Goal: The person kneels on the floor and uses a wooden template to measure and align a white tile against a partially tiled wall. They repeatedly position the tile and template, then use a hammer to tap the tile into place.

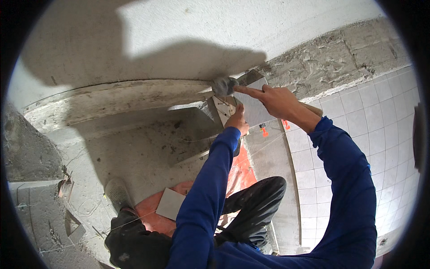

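My right hand (278, 104) is closed round the wooden handle of a mallet (225, 86), whose dark grey head is at the left edge of a pale grey tile (257, 110). One finger lies stretched along the handle, and the handle's end shows past my wrist. My left hand (237, 122) grips the tile's lower left edge, thumb up against it; its other fingers are partly hidden. The tile sits at the end of the tiled surface, below a rough mortar strip. Just left of it, a light strip (222, 107) bears a string.
Small square tiles (354, 116) cover the surface at right, with orange tile clips (264, 132) by the tile's lower edge. A loose tile (170, 204) lies on an orange sheet (150, 208) near my legs. A concrete ledge (125, 99) runs along the wall; thin string crosses the floor.
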A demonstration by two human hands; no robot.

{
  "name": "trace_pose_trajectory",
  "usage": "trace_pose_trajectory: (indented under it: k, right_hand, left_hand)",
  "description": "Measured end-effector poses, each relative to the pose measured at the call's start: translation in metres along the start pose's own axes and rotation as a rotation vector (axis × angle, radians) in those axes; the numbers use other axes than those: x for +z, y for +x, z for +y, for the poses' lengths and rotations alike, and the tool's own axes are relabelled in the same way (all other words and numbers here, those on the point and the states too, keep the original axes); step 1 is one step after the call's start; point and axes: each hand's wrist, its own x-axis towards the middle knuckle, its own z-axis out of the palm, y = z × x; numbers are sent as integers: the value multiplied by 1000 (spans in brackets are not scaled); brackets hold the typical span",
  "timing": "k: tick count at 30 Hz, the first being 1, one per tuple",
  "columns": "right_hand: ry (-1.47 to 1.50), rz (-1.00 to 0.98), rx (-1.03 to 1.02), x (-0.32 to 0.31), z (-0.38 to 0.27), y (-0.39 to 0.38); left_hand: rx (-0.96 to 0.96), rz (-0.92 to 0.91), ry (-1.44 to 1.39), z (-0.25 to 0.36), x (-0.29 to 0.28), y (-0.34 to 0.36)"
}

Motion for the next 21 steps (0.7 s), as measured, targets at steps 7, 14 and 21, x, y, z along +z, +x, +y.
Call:
trace_pose_trajectory:
  k: [7,14,21]
  right_hand:
    - [-22,-16,6,-12,-1,4]
    - [22,85,-14,-28,6,-18]
    - [-44,27,58,-25,14,-16]
  left_hand:
    - [1,-15,-78,-1,-7,-1]
    - [60,155,-105,9,-18,23]
    - [12,44,-178,8,-22,23]
